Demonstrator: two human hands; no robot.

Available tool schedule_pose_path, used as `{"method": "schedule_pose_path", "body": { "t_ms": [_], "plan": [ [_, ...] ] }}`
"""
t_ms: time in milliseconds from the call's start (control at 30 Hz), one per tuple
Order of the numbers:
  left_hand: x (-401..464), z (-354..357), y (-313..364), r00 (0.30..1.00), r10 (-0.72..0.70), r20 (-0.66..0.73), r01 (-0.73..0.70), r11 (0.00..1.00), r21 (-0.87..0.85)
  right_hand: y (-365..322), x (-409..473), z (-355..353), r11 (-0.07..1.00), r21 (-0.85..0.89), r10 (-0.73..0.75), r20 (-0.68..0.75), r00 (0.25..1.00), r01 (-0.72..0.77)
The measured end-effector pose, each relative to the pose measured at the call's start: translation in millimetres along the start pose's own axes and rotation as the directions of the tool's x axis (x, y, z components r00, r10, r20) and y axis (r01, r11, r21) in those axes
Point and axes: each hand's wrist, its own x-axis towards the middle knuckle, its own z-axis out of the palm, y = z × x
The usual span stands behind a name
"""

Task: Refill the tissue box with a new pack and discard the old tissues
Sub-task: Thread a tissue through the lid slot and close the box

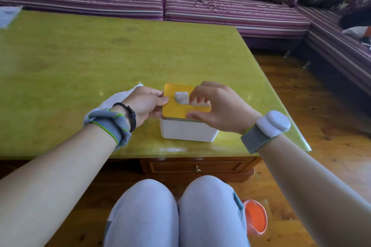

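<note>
A white tissue box stands on the green table near its front edge. Its yellow lid is on top, slightly tilted, and a small tuft of white tissue sticks up through the lid's slot. My left hand grips the lid's left edge between thumb and fingers. My right hand holds the lid's right side, thumb under the front edge, fingers near the tissue tuft. A loose white tissue lies on the table behind my left wrist, partly hidden.
An orange bin sits on the wooden floor by my right knee. A purple striped sofa with flowered cushions runs behind and to the right of the table. A clear plastic wrapper lies at the table's far left corner.
</note>
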Motion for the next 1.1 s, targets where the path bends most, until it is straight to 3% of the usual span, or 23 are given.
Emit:
{"method": "schedule_pose_path", "body": {
  "t_ms": [167,367,467,533,633,767,1100],
  "plan": [
    [-3.5,-2.7,0.5,1.0,0.009,0.003,-0.009,1.0,-0.011,0.9,-0.8,6.8,0.986,-0.166,0.047,0.12,0.992,-0.027],
    [-5.5,-5.1,0.0,1.0,0.025,-0.005,-0.025,1.0,-0.012,-3.4,0.0,6.3,0.988,-0.143,0.089,0.17,0.981,-0.065],
    [-4.5,-7.8,-0.3,0.994,0.046,-0.1,-0.045,0.999,0.009,-2.1,-0.1,6.8,0.99,-0.111,0.1,0.17,0.98,-0.082],
    [-0.8,-14.9,-1.1,0.976,0.081,-0.205,-0.064,0.994,0.086,-0.4,0.1,7.9,0.99,-0.1,0.115,0.176,0.978,-0.099],
    [6.8,-30.1,-2.6,0.925,0.197,-0.324,-0.081,0.937,0.34,0.6,0.1,10.7,0.99,-0.089,0.125,0.184,0.975,-0.11],
    [12.3,-43.8,-11.1,0.882,0.304,-0.361,-0.058,0.829,0.556,-2.2,-2.3,11.2,0.997,0.021,0.07,0.136,0.988,-0.073],
    [21.9,-57.6,-31.1,0.877,0.22,-0.426,0.009,0.88,0.474,-0.2,-1.9,14.1,0.986,0.138,0.079,0.121,0.989,-0.096]
  ]
}}
